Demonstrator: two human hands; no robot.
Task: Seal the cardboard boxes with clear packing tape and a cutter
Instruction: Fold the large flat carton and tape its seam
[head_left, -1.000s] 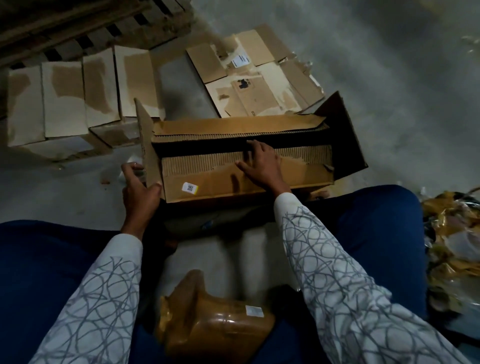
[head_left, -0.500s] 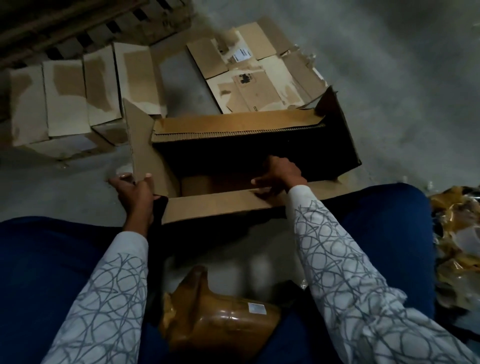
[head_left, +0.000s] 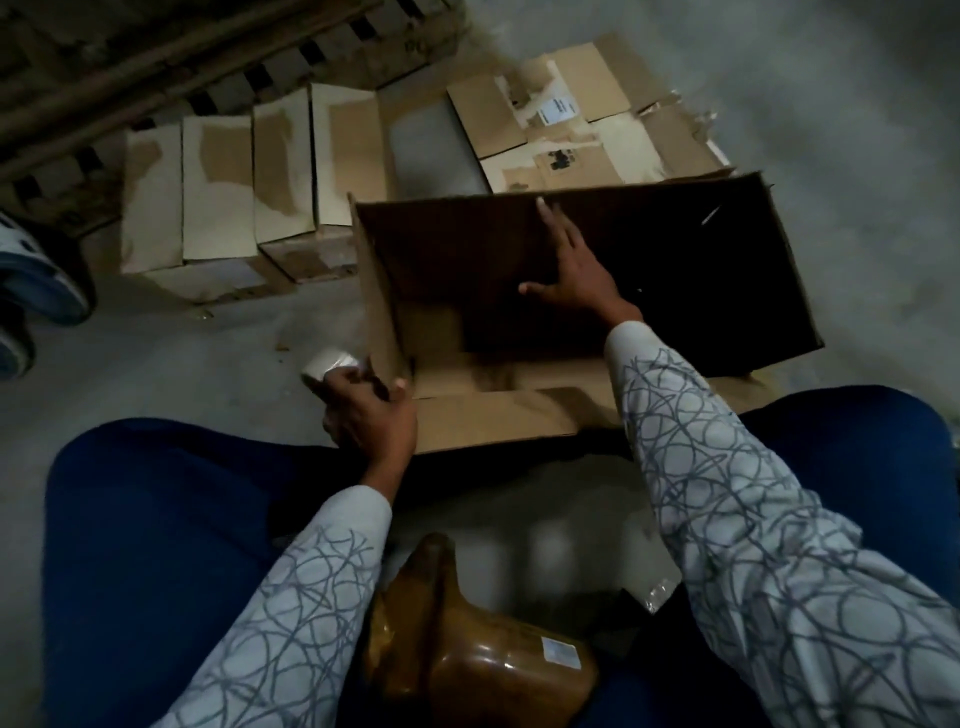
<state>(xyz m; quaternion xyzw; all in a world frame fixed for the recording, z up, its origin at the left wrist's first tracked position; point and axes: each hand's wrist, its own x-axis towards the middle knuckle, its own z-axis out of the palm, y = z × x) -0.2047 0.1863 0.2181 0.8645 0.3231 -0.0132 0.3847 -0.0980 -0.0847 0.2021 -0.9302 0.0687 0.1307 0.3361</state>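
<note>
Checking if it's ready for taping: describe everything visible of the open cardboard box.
The cardboard box is plain brown, lying on the grey floor before the person, top open, near flap folded outward, no tape visible on it. Its inside is dark. The right hand, fingers spread, reaches across to the far wall. The left hand grips a pale roll at its near-left corner.

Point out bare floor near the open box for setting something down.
Free: concrete left of the box, bordered by the left hand and flattened cartons; also concrete to its right. Crowded: torn cardboard behind it, wrapped parcel between the knees.
</note>
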